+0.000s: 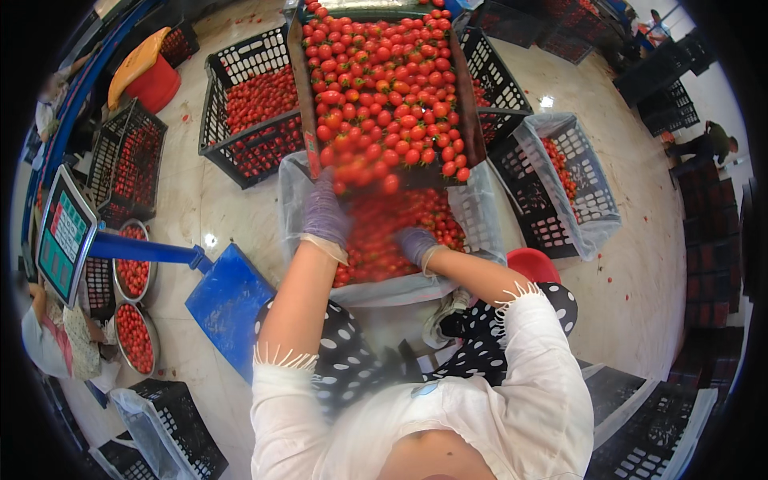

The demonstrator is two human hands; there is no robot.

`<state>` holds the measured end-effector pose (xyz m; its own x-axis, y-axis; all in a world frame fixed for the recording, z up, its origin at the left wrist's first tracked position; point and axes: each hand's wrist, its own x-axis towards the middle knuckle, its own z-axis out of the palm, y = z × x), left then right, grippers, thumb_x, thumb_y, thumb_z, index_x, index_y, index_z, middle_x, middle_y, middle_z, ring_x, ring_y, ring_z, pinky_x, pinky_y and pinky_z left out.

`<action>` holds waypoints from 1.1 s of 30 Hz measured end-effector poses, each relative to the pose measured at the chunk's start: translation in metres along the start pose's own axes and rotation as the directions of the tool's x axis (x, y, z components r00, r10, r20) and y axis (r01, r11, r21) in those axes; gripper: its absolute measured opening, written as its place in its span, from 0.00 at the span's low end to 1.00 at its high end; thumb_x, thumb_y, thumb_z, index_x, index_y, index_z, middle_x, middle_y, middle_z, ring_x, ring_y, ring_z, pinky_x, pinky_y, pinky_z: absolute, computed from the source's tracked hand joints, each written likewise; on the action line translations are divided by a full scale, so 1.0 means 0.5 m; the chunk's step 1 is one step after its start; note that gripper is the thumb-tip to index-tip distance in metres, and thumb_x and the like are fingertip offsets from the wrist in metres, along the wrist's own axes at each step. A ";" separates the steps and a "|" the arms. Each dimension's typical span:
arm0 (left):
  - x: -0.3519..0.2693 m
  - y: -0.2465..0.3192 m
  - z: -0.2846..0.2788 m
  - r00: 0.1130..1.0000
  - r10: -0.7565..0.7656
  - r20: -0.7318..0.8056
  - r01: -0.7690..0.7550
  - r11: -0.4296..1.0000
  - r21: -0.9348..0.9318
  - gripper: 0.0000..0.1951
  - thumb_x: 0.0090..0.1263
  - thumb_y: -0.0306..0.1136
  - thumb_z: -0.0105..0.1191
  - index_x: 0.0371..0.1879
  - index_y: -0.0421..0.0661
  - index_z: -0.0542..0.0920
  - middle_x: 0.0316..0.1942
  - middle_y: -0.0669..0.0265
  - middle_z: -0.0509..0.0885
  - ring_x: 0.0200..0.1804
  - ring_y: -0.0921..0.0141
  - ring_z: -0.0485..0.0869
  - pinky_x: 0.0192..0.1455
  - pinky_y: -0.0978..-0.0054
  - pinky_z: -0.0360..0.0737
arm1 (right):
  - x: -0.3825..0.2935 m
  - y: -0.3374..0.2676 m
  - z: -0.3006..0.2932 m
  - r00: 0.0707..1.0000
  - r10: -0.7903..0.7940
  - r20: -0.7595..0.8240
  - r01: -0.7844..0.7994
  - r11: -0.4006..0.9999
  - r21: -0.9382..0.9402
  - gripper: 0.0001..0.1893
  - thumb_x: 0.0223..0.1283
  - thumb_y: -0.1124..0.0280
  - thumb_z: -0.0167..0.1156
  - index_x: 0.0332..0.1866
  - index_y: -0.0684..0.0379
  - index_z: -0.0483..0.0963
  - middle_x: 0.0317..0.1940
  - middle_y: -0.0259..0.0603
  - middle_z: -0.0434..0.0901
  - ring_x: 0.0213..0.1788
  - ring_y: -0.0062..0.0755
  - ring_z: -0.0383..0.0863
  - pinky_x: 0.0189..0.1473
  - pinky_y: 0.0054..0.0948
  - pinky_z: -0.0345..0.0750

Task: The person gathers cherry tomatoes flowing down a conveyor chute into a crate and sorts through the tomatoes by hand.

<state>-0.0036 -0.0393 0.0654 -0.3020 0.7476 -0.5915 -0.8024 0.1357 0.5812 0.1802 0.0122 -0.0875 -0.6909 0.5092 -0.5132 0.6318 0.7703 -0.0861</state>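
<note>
Red cherry tomatoes (pixel 384 78) cover a sloping chute with raised side walls (pixel 474 102). Some, blurred, are at its lower edge, above a crate lined with translucent plastic (pixel 480 240) that holds many more tomatoes. My left hand (pixel 326 211), in a purple glove, is at the chute's lower left corner, beside the falling tomatoes; its fingertips are partly hidden, so its grip is unclear. Lower and to the right, my right hand (pixel 416 245), gloved too, reaches into the tomatoes in the lined crate, its fingers blurred and partly covered.
Black plastic crates of tomatoes (pixel 252 150) flank the chute. A lined crate (pixel 570 180) stands at right, near a red basin (pixel 533 266). At left are a scale with a blue platform (pixel 231 306), metal bowls of tomatoes (pixel 135 339) and a person (pixel 54 342). Another person (pixel 708 144) bends at far right.
</note>
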 end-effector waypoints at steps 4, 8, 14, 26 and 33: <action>0.000 0.001 -0.002 1.000 0.006 -0.010 -0.006 1.000 0.007 0.41 0.56 0.58 0.54 0.68 0.58 0.54 0.69 0.61 0.54 0.69 0.51 0.48 0.66 0.40 0.36 | 0.003 -0.029 -0.010 0.999 0.025 -0.043 -0.026 0.999 -0.027 0.13 0.57 0.71 0.49 0.45 0.54 0.77 0.42 0.44 0.80 0.47 0.42 0.80 0.46 0.44 0.76; 0.008 -0.004 -0.003 0.996 0.017 0.083 -0.018 1.000 0.011 0.42 0.56 0.58 0.53 0.69 0.58 0.52 0.69 0.60 0.53 0.70 0.50 0.47 0.66 0.40 0.36 | -0.001 -0.012 -0.036 0.999 0.038 0.029 -0.042 0.990 0.137 0.12 0.54 0.70 0.54 0.44 0.57 0.76 0.40 0.45 0.80 0.44 0.41 0.81 0.40 0.40 0.77; -0.004 0.003 0.004 0.993 -0.034 -0.111 0.024 0.996 -0.087 0.25 0.61 0.49 0.54 0.56 0.56 0.70 0.51 0.67 0.75 0.51 0.66 0.74 0.48 0.58 0.71 | -0.216 0.204 -0.112 0.859 -0.184 0.477 -0.389 0.369 0.844 0.12 0.48 0.69 0.59 0.39 0.62 0.73 0.28 0.32 0.76 0.33 0.24 0.76 0.38 0.26 0.74; 0.037 -0.009 -0.028 0.984 -0.046 -0.169 0.045 0.999 -0.010 0.32 0.53 0.54 0.59 0.59 0.61 0.67 0.57 0.68 0.68 0.55 0.59 0.66 0.62 0.43 0.51 | -0.214 0.304 -0.122 0.911 0.074 0.406 -0.407 0.326 0.853 0.14 0.54 0.65 0.59 0.46 0.56 0.73 0.36 0.40 0.79 0.37 0.32 0.80 0.38 0.30 0.78; 0.013 -0.002 -0.012 0.996 -0.018 -0.082 0.020 1.000 0.014 0.41 0.54 0.58 0.55 0.67 0.57 0.56 0.68 0.61 0.56 0.68 0.49 0.51 0.66 0.40 0.38 | -0.070 0.079 -0.024 0.957 0.169 -0.237 -0.054 0.903 0.426 0.26 0.53 0.63 0.56 0.61 0.51 0.66 0.57 0.50 0.70 0.59 0.49 0.69 0.61 0.39 0.67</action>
<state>-0.0077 -0.0383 0.0576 -0.3286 0.6891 -0.6459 -0.8006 0.1596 0.5775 0.2251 0.0297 -0.0627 -0.6372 0.7087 -0.3029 0.7578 0.5043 -0.4141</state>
